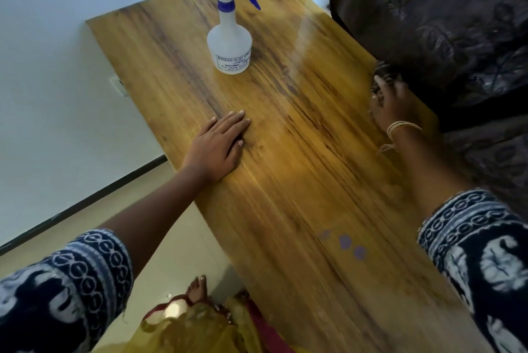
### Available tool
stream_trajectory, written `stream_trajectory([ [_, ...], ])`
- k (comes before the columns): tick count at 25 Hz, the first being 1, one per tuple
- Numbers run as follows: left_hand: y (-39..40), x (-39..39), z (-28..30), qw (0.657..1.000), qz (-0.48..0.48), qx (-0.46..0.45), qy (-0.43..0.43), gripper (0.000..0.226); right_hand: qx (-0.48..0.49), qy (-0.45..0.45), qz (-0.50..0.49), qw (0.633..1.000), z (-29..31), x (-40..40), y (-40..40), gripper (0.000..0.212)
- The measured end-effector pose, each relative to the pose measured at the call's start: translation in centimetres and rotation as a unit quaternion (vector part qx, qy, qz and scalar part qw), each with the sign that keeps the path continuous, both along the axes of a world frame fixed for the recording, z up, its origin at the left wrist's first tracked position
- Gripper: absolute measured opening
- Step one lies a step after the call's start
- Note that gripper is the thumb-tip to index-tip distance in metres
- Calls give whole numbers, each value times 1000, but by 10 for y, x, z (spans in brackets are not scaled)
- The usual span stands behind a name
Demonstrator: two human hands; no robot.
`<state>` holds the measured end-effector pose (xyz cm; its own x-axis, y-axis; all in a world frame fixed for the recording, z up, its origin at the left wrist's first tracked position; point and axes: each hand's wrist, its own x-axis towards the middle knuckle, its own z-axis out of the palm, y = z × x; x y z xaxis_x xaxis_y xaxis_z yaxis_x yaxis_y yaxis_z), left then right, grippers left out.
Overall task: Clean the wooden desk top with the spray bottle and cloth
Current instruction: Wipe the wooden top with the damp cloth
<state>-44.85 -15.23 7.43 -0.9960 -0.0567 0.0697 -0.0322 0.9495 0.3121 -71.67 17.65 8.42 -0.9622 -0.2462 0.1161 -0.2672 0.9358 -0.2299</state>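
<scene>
The wooden desk top (285, 181) runs from near me to the far wall. A white translucent spray bottle (229, 38) with a blue trigger and collar stands upright at the far end, untouched. My left hand (220, 144) lies flat on the wood near the left edge, fingers together and holding nothing. My right hand (391, 104), blurred, is at the desk's right edge, pressing on a bunched dark cloth (381, 72) that shows beyond its fingers. The wood near the right edge shines.
A dark patterned curtain (443, 24) hangs right against the desk's right side. A white wall (57, 67) with a socket is on the left. Tiled floor (160, 209), my foot and yellow-red clothing lie below the near left edge.
</scene>
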Motion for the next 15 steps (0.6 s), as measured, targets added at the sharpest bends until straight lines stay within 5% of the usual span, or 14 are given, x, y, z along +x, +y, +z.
stream_trajectory([
  [6,2,-1,1,1000,19,10,17,51,-16,15,-103,994,-7,11,-39,52],
  [15,-26,34,14,998,56,-18,28,56,-4,17,147,989,-4,154,-173,51],
])
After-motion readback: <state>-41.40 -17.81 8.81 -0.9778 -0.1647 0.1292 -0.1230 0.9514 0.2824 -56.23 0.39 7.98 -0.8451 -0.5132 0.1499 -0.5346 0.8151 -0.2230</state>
